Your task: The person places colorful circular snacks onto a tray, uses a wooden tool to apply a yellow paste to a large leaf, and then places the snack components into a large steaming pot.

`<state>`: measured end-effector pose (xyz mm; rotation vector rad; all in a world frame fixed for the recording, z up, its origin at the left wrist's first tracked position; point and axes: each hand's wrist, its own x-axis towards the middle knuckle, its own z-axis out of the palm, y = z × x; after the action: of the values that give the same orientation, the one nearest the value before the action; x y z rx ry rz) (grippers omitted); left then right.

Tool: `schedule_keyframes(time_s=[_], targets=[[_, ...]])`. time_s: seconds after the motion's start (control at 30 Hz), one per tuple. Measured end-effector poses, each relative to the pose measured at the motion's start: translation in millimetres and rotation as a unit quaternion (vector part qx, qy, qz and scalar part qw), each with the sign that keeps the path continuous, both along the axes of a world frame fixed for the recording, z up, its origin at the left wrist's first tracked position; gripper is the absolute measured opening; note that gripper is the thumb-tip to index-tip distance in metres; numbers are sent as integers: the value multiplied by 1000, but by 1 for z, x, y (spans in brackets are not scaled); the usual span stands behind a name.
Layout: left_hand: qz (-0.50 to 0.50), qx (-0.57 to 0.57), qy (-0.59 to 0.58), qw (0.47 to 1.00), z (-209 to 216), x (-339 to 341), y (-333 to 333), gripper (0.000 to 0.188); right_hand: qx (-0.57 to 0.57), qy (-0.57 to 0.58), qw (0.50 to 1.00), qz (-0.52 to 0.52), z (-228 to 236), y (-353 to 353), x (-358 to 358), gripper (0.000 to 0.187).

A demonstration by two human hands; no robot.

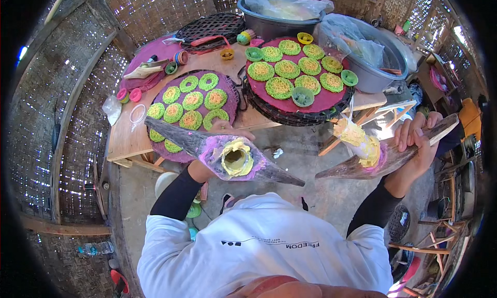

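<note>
From where I'm standing, there are two dark wooden pieces, one per hand. The left grip [234, 130] is wrapped around the hollow wooden piece [209, 150] from beneath, fingers curling over its far edge; most of that hand is hidden. The right grip [417, 137] is clamped around one arm of the pegged wooden piece [357, 166], fingers over the top.

The hollow piece lies slantwise across the left grip: its long axis runs from a far tip, left of the grip, to a nearer tip on the grip's right. Its one round hole, just on the near side of those fingers, faces up and is rimmed with yellow paste [239, 169]. The pegged piece slants the opposite way, from a near tip left of the right grip to a far end on the grip's right. Its single peg [357, 141], caked yellow, points away and leftward from the right grip.

Just beyond the left grip, on the wooden surface [122, 141], I count eleven green rounds [192, 100] on a purple-lined tray [228, 91], three of them ring-like, some partly covered. Beyond and between both grips sits a round tray [259, 95] with ten green-and-yellow rounds [287, 68] and four little bowls [303, 97], three green, one yellow. Farther off stand two big basins [357, 70].
</note>
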<state>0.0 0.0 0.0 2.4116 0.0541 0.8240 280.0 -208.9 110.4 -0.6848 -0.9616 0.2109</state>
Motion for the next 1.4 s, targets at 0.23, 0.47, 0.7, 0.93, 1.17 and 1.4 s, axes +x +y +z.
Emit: schedule_keyframes(time_s=[0.23, 0.47, 0.7, 0.93, 1.17, 1.4], targets=[[43, 23, 21, 999, -1, 2, -15, 20, 1, 27, 1000, -14, -7, -3, 3, 26], [9, -129, 41, 991, -12, 1, -13, 31, 6, 37, 999, -29, -12, -4, -3, 24], [-79, -54, -97, 991, -47, 29, -2, 34, 297, 124, 945, -63, -9, 15, 9, 10], [48, -226, -269, 935, -17, 64, -53, 87, 220, 334, 916, 20, -55, 97, -26, 8], [-76, -548, -419, 720, 12, 49, -53, 39, 47, 460, 848, 259, -136, 82, -91, 6], [-138, -415, -425, 792, -4, 40, -43, 39, -408, 1, 800, 440, -160, 36, -57, 12]])
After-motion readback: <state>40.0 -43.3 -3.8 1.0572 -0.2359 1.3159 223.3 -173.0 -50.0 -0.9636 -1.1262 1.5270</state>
